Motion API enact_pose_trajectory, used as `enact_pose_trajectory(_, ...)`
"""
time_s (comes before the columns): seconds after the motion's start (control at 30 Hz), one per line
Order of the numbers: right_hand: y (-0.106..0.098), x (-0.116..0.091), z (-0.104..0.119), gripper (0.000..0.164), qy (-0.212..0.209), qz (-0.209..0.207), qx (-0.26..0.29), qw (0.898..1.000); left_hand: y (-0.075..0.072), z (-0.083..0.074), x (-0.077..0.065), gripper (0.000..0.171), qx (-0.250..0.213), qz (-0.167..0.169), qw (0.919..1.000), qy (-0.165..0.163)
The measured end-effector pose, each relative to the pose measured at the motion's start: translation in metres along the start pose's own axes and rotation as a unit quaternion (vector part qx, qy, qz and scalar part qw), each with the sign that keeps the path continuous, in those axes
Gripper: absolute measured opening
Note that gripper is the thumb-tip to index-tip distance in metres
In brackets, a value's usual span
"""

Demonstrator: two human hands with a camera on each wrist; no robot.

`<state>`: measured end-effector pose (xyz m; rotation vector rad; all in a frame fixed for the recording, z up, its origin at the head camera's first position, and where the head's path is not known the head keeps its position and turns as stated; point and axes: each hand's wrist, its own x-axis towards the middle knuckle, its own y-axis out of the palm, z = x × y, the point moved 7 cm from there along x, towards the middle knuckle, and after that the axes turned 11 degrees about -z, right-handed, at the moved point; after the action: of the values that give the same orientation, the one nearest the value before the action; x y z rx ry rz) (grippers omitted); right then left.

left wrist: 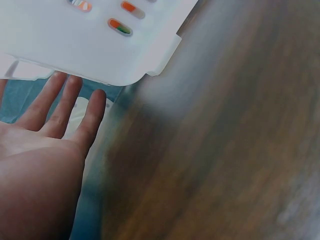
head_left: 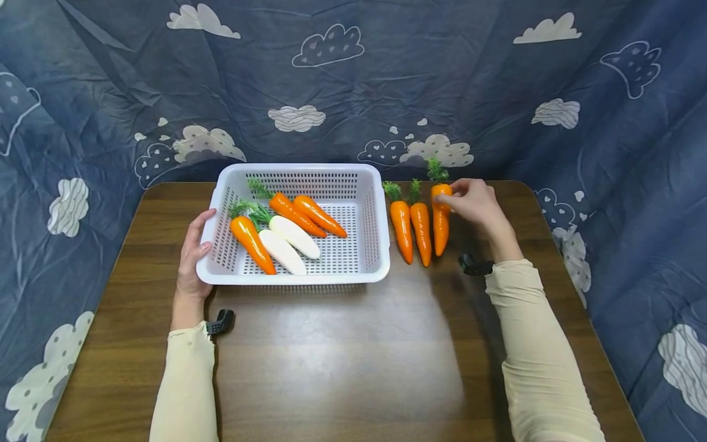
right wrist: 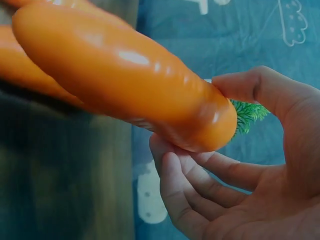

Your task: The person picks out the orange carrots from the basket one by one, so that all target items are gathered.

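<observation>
My right hand pinches an orange carrot near its leafy top, thumb on one side and fingers on the other. In the right wrist view the held carrot slants across, its green leaves behind the hand. Just left of it, two more carrots lie side by side, tips toward me. My left hand is at the left side of a white plastic basket, with fingers extended and fingertips at the rim in the left wrist view. Inside the basket are three carrots and two white radishes.
The basket stands at the back of a brown wooden table. Behind and around the table hangs a blue cloth with white clouds. The two loose carrots lie close to the basket's right wall.
</observation>
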<state>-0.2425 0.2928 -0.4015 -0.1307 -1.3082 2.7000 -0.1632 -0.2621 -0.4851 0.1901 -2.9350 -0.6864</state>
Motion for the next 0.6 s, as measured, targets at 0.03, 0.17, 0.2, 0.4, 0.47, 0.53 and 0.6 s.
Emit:
enact_pose_trajectory(0.03, 0.001, 0.0, -0.003, 0.057, 0.002, 0.002, -0.002, 1.0, 0.0, 0.0, 0.0, 0.064, 0.0, 0.0, 1.0, 0.0)
enact_pose_trajectory(0.17, 0.005, 0.003, -0.016, 0.056, 0.016, 0.006, -0.003, 1.0, -0.001, 0.001, 0.002, 0.065, 0.002, -0.002, 1.0, 0.002)
enact_pose_trajectory(0.2, 0.006, 0.004, -0.019, 0.056, 0.018, 0.007, -0.004, 1.0, -0.002, 0.001, 0.002, 0.065, 0.002, -0.003, 1.0, 0.003)
enact_pose_trajectory(0.4, 0.016, 0.008, -0.035, 0.057, 0.039, 0.018, 0.008, 0.999, -0.003, 0.002, 0.002, 0.066, 0.002, -0.007, 0.9999, 0.009)
enact_pose_trajectory(0.47, 0.02, 0.009, -0.039, 0.058, 0.047, 0.027, 0.015, 0.998, -0.002, 0.003, 0.002, 0.066, 0.002, -0.007, 0.9999, 0.007)
enact_pose_trajectory(0.53, 0.025, 0.009, -0.043, 0.058, 0.056, 0.04, 0.023, 0.997, -0.003, 0.003, 0.002, 0.066, 0.002, -0.008, 1.0, 0.004)
enact_pose_trajectory(0.6, 0.03, 0.009, -0.046, 0.058, 0.064, 0.052, 0.032, 0.996, -0.003, 0.003, 0.002, 0.066, 0.004, -0.009, 0.9999, 0.003)
